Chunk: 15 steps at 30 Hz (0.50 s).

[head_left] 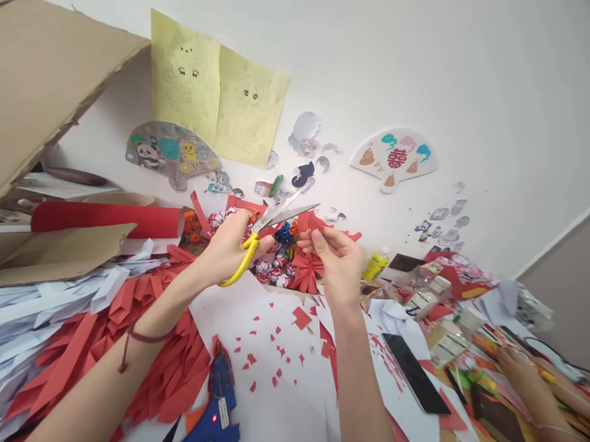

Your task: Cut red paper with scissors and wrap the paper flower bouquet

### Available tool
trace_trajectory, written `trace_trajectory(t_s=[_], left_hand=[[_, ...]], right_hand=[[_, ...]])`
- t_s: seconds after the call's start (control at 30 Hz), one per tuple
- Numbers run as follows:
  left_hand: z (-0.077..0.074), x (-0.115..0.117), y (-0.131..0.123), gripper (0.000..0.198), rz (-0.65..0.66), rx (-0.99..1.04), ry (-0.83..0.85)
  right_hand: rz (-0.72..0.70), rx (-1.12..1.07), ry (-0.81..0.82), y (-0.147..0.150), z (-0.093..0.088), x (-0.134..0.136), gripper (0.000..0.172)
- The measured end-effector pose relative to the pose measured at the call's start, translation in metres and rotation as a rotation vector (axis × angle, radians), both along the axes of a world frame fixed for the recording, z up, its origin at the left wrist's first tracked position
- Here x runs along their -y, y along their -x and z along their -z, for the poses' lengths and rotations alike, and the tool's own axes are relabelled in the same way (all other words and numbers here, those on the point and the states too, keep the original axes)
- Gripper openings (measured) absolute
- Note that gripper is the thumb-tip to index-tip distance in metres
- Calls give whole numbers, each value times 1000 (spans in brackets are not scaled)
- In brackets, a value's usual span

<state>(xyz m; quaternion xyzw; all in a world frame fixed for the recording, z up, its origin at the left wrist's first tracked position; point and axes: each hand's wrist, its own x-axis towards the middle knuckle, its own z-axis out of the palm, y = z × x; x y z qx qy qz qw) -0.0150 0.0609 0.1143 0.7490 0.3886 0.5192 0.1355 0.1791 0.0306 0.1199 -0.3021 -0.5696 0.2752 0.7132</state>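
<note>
My left hand (229,247) grips yellow-handled scissors (267,233), with the blades open and pointing right toward a folded piece of red paper (311,222). My right hand (335,256) pinches that red paper from the right, fingers closed on it, at chest height above the table. Small red paper scraps (268,351) lie scattered on the white sheet (275,405) below both hands. A thin red cord circles my left wrist.
A blue glue gun (219,402) lies near the front. Piles of folded red and white paper strips (121,330) fill the left. A black phone (415,372), small bottles and another person's hand (519,365) are at the right. Cardboard (40,76) leans at top left.
</note>
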Motion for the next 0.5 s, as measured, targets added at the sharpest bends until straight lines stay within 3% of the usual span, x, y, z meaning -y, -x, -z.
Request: trace_trajectory(t_s=[0.17,0.5], left_hand=[[2,2,-1,33,17,-208,51],[-2,9,-7,32,-25,-251,75]], right_hand=[[25,4,-12,-7,-1,1,21],[-71,87,22,-5,-1,2,20]])
